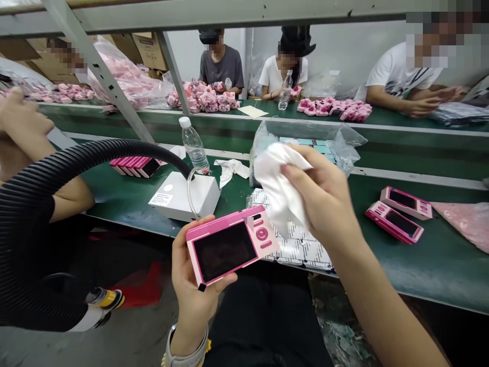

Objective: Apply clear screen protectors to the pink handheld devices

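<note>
A pink toy-like camera [225,250] with a dark screen and a round button pad rests in my left hand [191,285], whose fingers wrap its left end and lower edge. The screen side faces me, tilted up to the right. In my right hand [321,193] a crumpled white cloth [280,188] is pinched, held just above the right end of the camera and apart from the screen. Under the cloth lie rows of white-labelled flat pieces [298,247], partly hidden by it and by my right arm.
A black ribbed hose [95,153] arches on the left to a white box [187,196]. Behind it stands a water bottle [194,145]. Two pink cameras [397,219] lie at right; more [135,165] sit at left. Co-workers [221,61] sit across the bench behind pink parts [208,99].
</note>
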`<control>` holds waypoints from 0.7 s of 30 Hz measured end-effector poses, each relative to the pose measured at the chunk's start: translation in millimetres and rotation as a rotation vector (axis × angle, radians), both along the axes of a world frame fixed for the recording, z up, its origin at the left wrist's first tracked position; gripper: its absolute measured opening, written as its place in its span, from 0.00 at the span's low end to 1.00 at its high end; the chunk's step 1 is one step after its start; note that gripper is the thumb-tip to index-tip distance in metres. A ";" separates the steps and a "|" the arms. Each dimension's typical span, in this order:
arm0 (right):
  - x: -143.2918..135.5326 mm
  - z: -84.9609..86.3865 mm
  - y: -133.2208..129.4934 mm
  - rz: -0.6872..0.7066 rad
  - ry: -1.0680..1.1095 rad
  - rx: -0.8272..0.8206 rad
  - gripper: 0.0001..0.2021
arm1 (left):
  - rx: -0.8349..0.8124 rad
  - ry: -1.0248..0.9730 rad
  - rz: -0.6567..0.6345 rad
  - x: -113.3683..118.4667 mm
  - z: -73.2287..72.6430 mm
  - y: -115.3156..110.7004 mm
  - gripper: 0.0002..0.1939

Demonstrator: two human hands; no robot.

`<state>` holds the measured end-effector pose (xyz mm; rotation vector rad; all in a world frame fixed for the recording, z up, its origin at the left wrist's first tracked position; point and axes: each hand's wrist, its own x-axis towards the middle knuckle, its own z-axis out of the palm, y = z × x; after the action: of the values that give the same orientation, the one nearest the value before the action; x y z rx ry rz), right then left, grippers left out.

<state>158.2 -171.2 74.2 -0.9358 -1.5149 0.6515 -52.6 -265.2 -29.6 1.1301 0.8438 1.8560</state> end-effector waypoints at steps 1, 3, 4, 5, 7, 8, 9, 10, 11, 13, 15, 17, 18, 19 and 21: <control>-9.1 -0.4 22.6 -0.022 -0.004 0.053 0.13 | -0.003 -0.012 0.008 -3.0 -0.4 0.0 0.46; -28.2 -1.3 67.0 -0.058 -0.069 0.135 0.14 | -0.002 -0.023 0.023 -9.7 -1.5 0.0 0.46; -37.3 -2.5 86.4 -0.051 -0.120 0.132 0.16 | -0.001 -0.019 0.027 -13.0 -2.1 -0.1 0.46; -45.5 -4.7 102.7 -0.030 -0.171 0.088 0.18 | -0.002 -0.013 0.032 -16.2 -2.9 -0.2 0.47; -57.1 -12.1 122.8 0.026 -0.249 -0.022 0.21 | -0.010 0.004 0.039 -21.1 -4.2 -0.6 0.48; -59.8 -17.1 125.6 0.046 -0.268 -0.064 0.22 | -0.021 0.010 0.039 -22.7 -4.7 -0.9 0.48; -60.2 -22.5 123.6 0.060 -0.273 -0.089 0.21 | -0.034 0.013 0.034 -23.7 -5.0 -1.3 0.48; -58.1 -28.1 117.1 0.069 -0.266 -0.103 0.20 | -0.049 0.015 0.025 -24.0 -5.2 -1.7 0.48; -53.8 -33.4 106.5 0.078 -0.254 -0.114 0.17 | -0.062 0.018 0.012 -23.9 -5.4 -2.0 0.47; -40.3 -42.0 76.0 0.119 -0.223 -0.166 0.11 | -0.078 0.021 -0.007 -22.2 -5.9 -2.2 0.47; -24.1 -46.7 38.5 0.208 -0.129 -0.283 0.14 | -0.069 0.022 -0.022 -19.4 -7.1 -1.1 0.46; -10.1 -48.1 0.5 0.343 0.071 -0.464 0.18 | -0.055 0.016 -0.048 -15.5 -8.4 0.6 0.45; -4.8 -48.1 -16.9 0.394 0.156 -0.536 0.18 | -0.048 0.010 -0.065 -12.9 -8.8 1.4 0.45; -1.0 -47.8 -32.7 0.428 0.228 -0.593 0.18 | -0.041 0.004 -0.081 -9.8 -8.9 2.0 0.45; 3.5 -46.9 -58.3 0.429 0.319 -0.635 0.19 | -0.031 -0.010 -0.109 -2.0 -7.3 1.6 0.45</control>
<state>161.7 -229.6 27.2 -0.9096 -1.2369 1.5791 -54.6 -263.6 -36.9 1.1249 0.7873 1.7517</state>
